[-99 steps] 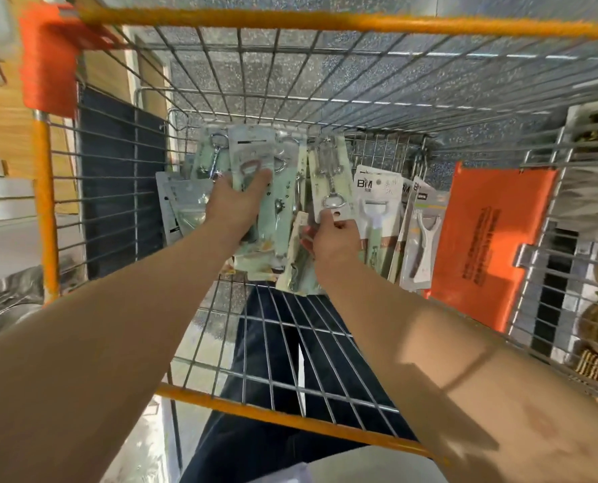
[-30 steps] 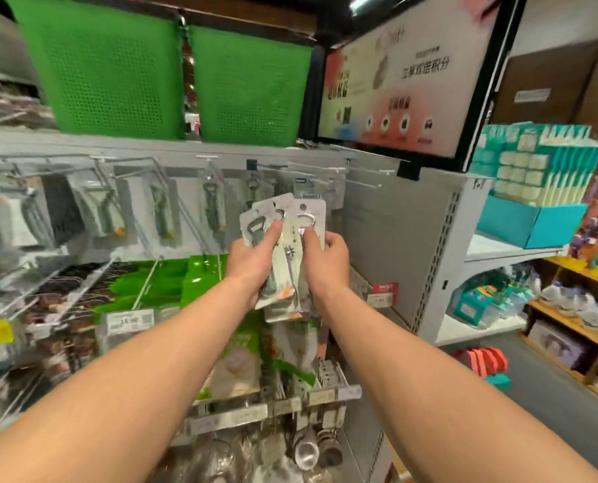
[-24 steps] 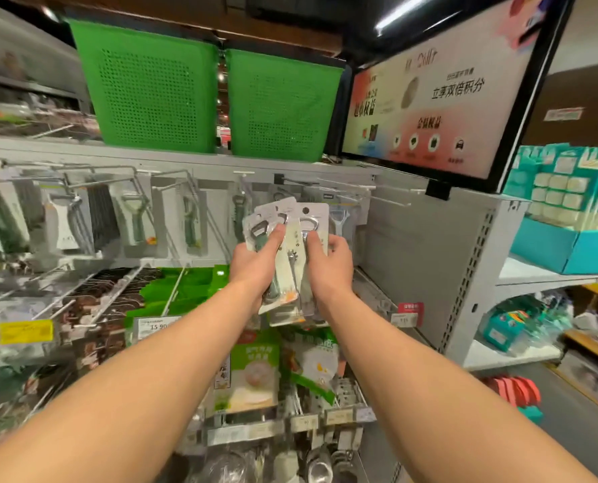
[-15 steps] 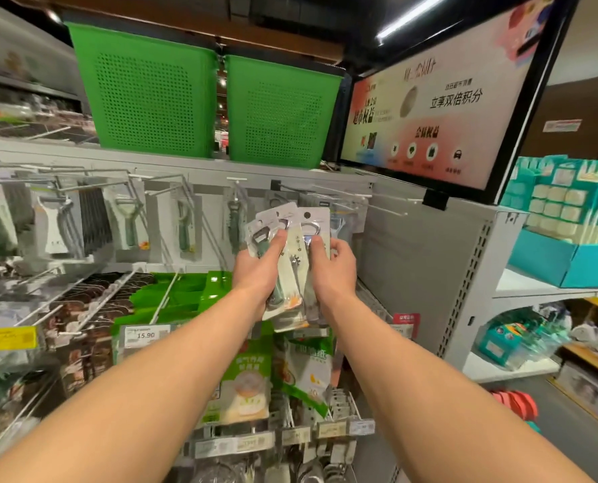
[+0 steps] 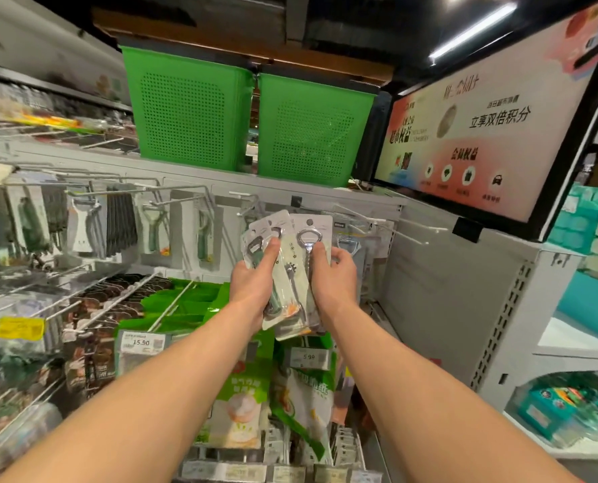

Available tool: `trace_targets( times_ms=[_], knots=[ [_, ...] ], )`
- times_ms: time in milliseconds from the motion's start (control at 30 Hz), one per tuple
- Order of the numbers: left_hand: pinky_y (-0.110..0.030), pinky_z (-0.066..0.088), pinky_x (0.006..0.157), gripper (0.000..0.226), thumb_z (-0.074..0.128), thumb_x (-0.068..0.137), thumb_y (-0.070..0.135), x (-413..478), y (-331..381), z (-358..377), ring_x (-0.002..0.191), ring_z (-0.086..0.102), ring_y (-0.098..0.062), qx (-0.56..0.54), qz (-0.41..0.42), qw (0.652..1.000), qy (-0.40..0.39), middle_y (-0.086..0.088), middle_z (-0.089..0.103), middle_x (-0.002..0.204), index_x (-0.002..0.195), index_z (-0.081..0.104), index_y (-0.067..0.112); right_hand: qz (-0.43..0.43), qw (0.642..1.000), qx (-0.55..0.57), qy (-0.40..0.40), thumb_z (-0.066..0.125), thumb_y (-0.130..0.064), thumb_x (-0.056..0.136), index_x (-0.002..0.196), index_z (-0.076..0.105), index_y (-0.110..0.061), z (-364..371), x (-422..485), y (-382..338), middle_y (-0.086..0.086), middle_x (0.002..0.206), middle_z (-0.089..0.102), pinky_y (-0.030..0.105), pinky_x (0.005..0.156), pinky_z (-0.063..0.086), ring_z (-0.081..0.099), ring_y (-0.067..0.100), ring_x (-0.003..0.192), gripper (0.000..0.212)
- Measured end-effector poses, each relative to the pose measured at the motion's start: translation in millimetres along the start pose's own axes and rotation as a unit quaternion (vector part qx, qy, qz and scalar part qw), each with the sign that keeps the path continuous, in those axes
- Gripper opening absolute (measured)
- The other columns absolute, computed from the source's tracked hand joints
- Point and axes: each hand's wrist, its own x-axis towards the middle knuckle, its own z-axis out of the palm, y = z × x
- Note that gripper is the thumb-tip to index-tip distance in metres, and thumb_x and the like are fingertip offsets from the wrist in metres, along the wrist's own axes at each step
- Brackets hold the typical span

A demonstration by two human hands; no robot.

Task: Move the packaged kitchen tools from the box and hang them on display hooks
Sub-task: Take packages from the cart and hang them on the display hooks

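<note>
The fanned stack of carded bottle openers is up at the display hooks, with the left hand and the right hand each clamped round one side, so fetching looks done and every card in it is yet to be hung.

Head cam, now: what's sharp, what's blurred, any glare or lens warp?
Head view: carded metal bottle openers, gripped by left hand and right hand, are sharp. Head view: wire peg hooks at far left and teal boxes lower right smear. Head view: white ceiling strip light is blown out; framed promotional sign leans, wide-angle stretch.
</note>
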Motion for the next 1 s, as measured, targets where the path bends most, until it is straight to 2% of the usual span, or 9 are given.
trace_targets(
  times_ms=[133,200,367,467,600,667,733,867,1000],
  knots=[
    [-0.052,0.055,0.101,0.115,0.079,0.045,0.091,-7.3,4.3,4.0,0.114,0.070,-0.029,-0.008,0.027,1.000,-0.013,-0.004,0.071,0.127,0.133,0.050,0.023,-0.005,1.000,0.022,-0.002,0.054,-0.053,0.102,0.122,0.055,-0.022,3.0,6.7,4.6,0.000,0.124,0.063,0.044,0.105,0.048,0.060,0.021,0.116,0.037],
    [-0.052,0.055,0.101,0.102,0.079,0.049,0.089,-8.5,5.0,5.8,0.112,0.070,-0.028,-0.002,0.034,0.999,-0.018,-0.003,0.072,0.125,0.125,0.052,0.027,-0.005,1.000,0.022,-0.012,0.053,-0.053,0.103,0.119,0.051,-0.025,3.5,9.7,5.2,-0.003,0.123,0.060,0.040,0.102,0.047,0.058,0.019,0.115,0.033],
    [-0.047,0.055,0.102,0.096,0.078,0.063,0.083,-7.4,1.8,5.1,0.111,0.071,-0.021,0.016,0.072,0.997,-0.017,0.001,0.074,0.122,0.135,0.056,0.024,-0.014,0.999,0.041,-0.013,0.052,-0.052,0.103,0.114,0.053,-0.024,5.3,7.1,13.8,-0.001,0.113,0.064,0.040,0.092,0.051,0.063,0.019,0.105,0.030],
    [-0.044,0.057,0.099,0.063,0.079,0.077,0.069,-6.3,-4.6,3.4,0.103,0.075,-0.016,0.018,0.091,0.995,-0.025,0.005,0.078,0.111,0.122,0.062,0.028,-0.020,0.999,0.033,-0.021,0.051,-0.050,0.104,0.114,0.056,-0.022,4.6,7.4,17.7,-0.002,0.106,0.065,0.034,0.080,0.048,0.063,0.016,0.099,0.031],
    [-0.027,0.059,0.077,0.032,0.075,0.088,0.056,-6.8,-4.1,6.6,0.083,0.075,-0.004,0.016,0.102,0.994,-0.024,0.009,0.078,0.097,0.098,0.061,0.029,-0.010,0.999,0.020,-0.034,0.049,-0.053,0.104,0.115,0.055,-0.023,7.8,12.4,19.9,0.001,0.108,0.066,0.034,0.076,0.046,0.063,0.018,0.099,0.033],
    [-0.020,0.050,0.067,0.029,0.072,0.093,0.052,-9.9,0.4,10.7,0.073,0.065,0.005,0.015,0.107,0.994,-0.026,0.017,0.069,0.092,0.092,0.053,0.029,-0.002,0.999,0.017,-0.027,0.048,-0.054,0.104,0.116,0.054,-0.022,10.2,14.1,19.9,0.001,0.109,0.066,0.035,0.078,0.046,0.063,0.020,0.100,0.035],
    [-0.023,0.046,0.074,0.031,0.070,0.095,0.049,-13.8,3.6,11.7,0.072,0.055,0.007,0.012,0.111,0.993,-0.034,0.019,0.058,0.086,0.101,0.044,0.033,0.007,1.000,0.013,-0.018,0.047,-0.054,0.104,0.117,0.054,-0.021,11.1,16.2,19.5,0.001,0.109,0.065,0.034,0.075,0.044,0.062,0.020,0.100,0.036],
    [-0.028,0.048,0.084,0.033,0.073,0.090,0.054,-2.7,5.2,10.9,0.082,0.061,0.000,0.002,0.107,0.994,-0.035,0.013,0.067,0.098,0.092,0.048,0.033,0.002,1.000,0.005,-0.021,0.046,-0.054,0.105,0.118,0.054,-0.020,11.8,20.7,19.0,0.003,0.110,0.065,0.033,0.073,0.042,0.061,0.019,0.099,0.037],
    [-0.025,0.044,0.086,0.035,0.073,0.092,0.051,-3.9,5.6,11.7,0.080,0.055,0.006,-0.008,0.125,0.991,-0.053,0.015,0.064,0.096,0.104,0.043,0.035,-0.007,0.999,0.010,-0.032,0.045,-0.056,0.105,0.119,0.053,-0.020,11.3,20.0,22.8,0.004,0.111,0.064,0.029,0.071,0.041,0.061,0.021,0.103,0.040]
  ],
)
